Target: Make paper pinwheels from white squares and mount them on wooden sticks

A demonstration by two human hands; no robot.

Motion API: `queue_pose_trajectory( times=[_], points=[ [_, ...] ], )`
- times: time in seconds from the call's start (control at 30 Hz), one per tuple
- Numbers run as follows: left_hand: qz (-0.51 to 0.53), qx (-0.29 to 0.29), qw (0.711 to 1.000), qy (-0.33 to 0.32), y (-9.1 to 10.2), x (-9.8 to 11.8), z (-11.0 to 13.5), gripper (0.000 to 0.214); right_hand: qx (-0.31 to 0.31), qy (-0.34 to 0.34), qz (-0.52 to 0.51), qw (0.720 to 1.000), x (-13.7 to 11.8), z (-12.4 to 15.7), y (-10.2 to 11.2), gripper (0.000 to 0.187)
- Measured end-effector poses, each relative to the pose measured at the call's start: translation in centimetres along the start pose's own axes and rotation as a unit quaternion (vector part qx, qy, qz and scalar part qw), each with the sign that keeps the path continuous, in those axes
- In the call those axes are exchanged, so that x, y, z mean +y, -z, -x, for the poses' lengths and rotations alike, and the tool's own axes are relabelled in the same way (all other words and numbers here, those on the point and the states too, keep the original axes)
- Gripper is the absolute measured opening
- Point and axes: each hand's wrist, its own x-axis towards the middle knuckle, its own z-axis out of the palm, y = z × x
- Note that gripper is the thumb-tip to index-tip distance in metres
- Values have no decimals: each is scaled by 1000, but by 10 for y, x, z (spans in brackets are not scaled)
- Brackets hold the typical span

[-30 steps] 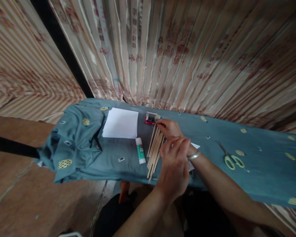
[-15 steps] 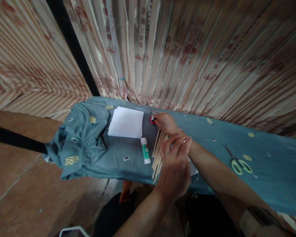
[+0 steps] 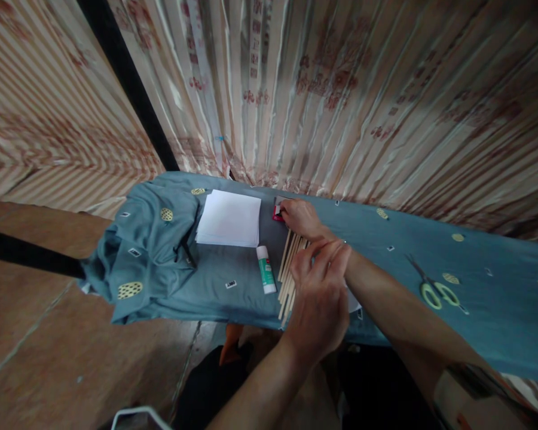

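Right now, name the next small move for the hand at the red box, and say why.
Probably close the right hand on the small red box and lift it slightly: that hand lies on the box, past the far end of the wooden sticks, while the left hand hovers over them. Whether it grips the box yet is unclear.

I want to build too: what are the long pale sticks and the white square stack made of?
The long pale sticks look like bare wood or bamboo: tan, matte, thin, straight. The white square stack looks like paper: flat, matte sheets with layered edges.
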Motion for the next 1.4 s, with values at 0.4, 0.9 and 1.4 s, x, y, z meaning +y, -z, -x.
queue_pose_trajectory(
  times=[0.4, 0.9, 1.4],
  points=[
    [-1, -1, 1000, -14, -5, 0, 2, 40, 6, -19, 3, 1000, -3, -1, -3, 34],
    [-5, 1, 1000, -11, -4, 0, 2, 39, -8, -24, 33, 999, -8, 0, 1, 25],
    [4, 7, 1000, -18, -3, -1, 1, 38, -4, -14, 43, 999, -17, 0, 10, 31]
  ],
)
